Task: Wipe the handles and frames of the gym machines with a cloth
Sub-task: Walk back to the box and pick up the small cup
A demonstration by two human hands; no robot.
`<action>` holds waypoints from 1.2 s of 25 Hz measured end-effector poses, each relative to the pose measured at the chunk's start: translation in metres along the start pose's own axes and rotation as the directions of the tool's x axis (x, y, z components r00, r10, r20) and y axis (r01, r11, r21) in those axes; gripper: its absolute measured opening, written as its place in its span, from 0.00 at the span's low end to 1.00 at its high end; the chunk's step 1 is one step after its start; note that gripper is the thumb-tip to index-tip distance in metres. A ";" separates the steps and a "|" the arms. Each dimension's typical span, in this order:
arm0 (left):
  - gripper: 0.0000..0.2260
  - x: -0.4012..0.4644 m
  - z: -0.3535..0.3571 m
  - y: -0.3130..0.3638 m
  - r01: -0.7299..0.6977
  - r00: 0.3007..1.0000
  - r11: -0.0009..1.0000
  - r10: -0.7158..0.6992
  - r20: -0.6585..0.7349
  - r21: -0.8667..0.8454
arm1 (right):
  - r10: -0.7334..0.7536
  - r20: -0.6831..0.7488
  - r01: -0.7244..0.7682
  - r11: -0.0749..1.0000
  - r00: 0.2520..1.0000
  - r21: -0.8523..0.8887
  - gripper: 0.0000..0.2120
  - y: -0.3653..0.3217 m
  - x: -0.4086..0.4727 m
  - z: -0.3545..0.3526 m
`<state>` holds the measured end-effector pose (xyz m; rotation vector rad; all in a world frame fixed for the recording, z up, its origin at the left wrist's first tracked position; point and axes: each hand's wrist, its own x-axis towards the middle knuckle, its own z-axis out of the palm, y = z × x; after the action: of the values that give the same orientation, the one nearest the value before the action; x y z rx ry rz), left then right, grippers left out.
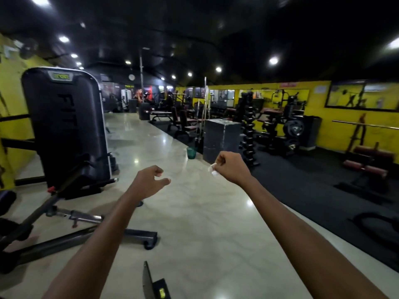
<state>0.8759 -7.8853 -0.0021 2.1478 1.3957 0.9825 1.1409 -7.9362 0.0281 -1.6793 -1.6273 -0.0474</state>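
The cloth (212,171) is sitting bunched in the right hand (230,168), whose fingers are curling tight around it so that only a white tuft is poking out on the thumb side. The left hand (151,182) is hanging beside it, well apart, gripping nothing, with fingers loosely bent and thumb sticking out. Both arms are reaching forward over bare floor, touching no equipment.

No wiping is happening here; this looks like a walk between machines. The nearest one, a machine (64,126) with a tall black pad, is standing to the left, its frame bars (71,219) slanting low over the floor. The next move is probably calling for a turn left, bringing the cloth down onto a bar or handle.

The floor (194,223) is gleaming pale marble, reflecting ceiling lights. Black matting (313,190) is covering the right side, where a dumbbell rack (249,134), a grey box (220,140) and benches are standing against yellow walls (345,130). A green bin (191,152) is sitting near the box.
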 end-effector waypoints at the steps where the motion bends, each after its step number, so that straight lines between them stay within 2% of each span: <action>1: 0.20 0.009 0.017 0.010 -0.013 1.000 1.000 0.013 0.013 -0.001 | 0.013 -0.004 -0.013 1.000 1.000 -0.011 0.05 0.017 0.000 -0.008; 6: 0.18 0.055 0.095 0.056 -0.042 0.996 0.998 0.046 0.080 -0.048 | 0.127 -0.037 -0.128 0.991 0.991 -0.028 0.04 0.093 -0.001 -0.040; 13: 0.17 0.146 0.208 0.111 -0.168 0.966 0.980 0.186 0.179 -0.111 | 0.218 -0.115 -0.229 0.969 0.969 -0.090 0.03 0.201 0.037 -0.070; 22: 0.18 0.344 0.294 0.136 -0.236 0.945 0.963 0.259 0.201 -0.133 | 0.251 -0.176 -0.275 0.953 0.952 -0.128 0.03 0.318 0.194 -0.071; 30: 0.14 0.479 0.361 0.121 -0.226 0.941 0.966 0.249 0.230 -0.122 | 0.278 -0.175 -0.299 0.949 0.944 -0.105 0.03 0.414 0.322 -0.022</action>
<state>1.3407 -7.4866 -0.0032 2.3128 0.9732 0.8129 1.5658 -7.6280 0.0089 -1.9480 -1.2708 -0.1400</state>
